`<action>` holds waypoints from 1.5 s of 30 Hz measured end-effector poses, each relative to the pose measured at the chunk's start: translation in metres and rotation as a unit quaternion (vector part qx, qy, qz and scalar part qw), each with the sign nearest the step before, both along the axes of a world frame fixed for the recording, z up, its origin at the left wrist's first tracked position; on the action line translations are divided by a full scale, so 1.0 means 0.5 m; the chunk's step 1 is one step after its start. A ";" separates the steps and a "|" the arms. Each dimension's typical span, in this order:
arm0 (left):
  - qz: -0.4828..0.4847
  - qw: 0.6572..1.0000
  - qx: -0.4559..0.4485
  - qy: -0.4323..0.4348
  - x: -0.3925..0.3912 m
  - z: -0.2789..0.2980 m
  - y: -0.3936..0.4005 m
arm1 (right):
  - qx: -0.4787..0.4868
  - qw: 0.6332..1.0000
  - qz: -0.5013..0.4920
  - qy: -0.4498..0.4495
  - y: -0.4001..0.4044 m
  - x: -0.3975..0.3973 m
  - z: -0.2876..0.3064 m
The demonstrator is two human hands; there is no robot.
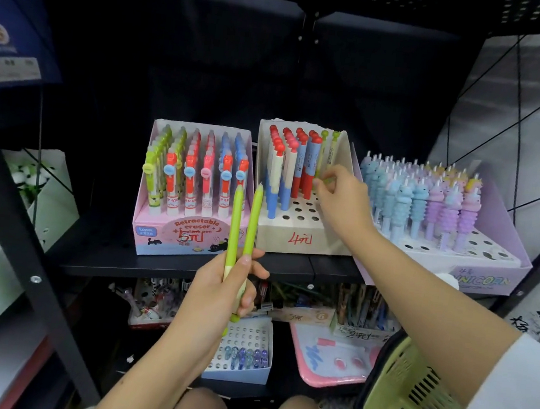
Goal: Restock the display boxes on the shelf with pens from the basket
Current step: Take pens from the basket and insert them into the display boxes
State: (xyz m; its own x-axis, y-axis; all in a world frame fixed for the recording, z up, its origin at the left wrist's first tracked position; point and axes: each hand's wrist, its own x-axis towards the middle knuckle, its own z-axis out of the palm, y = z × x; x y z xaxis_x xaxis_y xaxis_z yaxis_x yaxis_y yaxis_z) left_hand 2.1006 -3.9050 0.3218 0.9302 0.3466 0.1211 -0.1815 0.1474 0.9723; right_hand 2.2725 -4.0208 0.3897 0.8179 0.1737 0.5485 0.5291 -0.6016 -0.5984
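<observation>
1. The left hand (221, 285) gripped two green pens (243, 231) in front of the shelf, fingers curled round their lower barrels, tips pointing up and fanned slightly apart.
2. The right hand (342, 198) reached into the middle display box (304, 240), a cream one marked "4元" in red on its front wall. Its thumb and fingers pinched a green pen (327, 178) low on the barrel, at the box's right side.
3. That box held red-capped pens (285, 169) with blue, cream and red barrels in its left and rear holes, and two green-topped pens (329, 144) stood at the back right. Many holes in the front rows showed open.
4. To its left sat a pink display box (189, 236) labelled "Retractable eraser", packed with green, red and blue pens.
5. To its right sat a lilac box (486, 278) labelled "UNICORN", filled with blue, purple and yellow unicorn pens (427, 199); its front holes were open.
6. All three boxes stood on a black metal shelf (157, 269).
7. A yellow-green plastic basket (407, 405) hung at the lower right, under the right forearm; its contents could not be seen.
8. On the level below lay a small white box (240, 356) holding a few blue and purple pens, and a pink board (333, 358).
</observation>
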 end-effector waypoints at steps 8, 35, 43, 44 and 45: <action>-0.022 1.000 -0.010 -0.002 -0.002 0.008 0.000 | -0.014 0.973 0.206 -0.103 0.012 -0.095 -0.027; -0.031 0.999 0.006 0.026 0.035 0.027 0.010 | -0.081 0.993 -0.021 0.088 0.020 0.072 0.051; -0.026 0.999 0.038 -0.021 0.027 0.026 0.022 | -0.281 0.949 -0.072 0.124 0.029 0.085 0.047; -0.029 0.998 0.042 -0.030 0.024 0.029 0.021 | -0.295 0.943 -0.074 0.134 0.031 0.086 0.044; -0.031 0.998 0.047 -0.039 0.021 0.031 0.021 | -0.296 0.942 -0.076 0.141 0.034 0.087 0.041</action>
State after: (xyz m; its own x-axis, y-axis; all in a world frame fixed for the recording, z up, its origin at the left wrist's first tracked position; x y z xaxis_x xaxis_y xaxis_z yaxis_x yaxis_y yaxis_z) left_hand 2.1111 -3.8944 0.3375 0.9362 0.2720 0.2225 -0.2500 0.0704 0.9657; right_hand 2.3160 -4.0040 0.4102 0.9567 0.2498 0.1494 0.2800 -0.9301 -0.2379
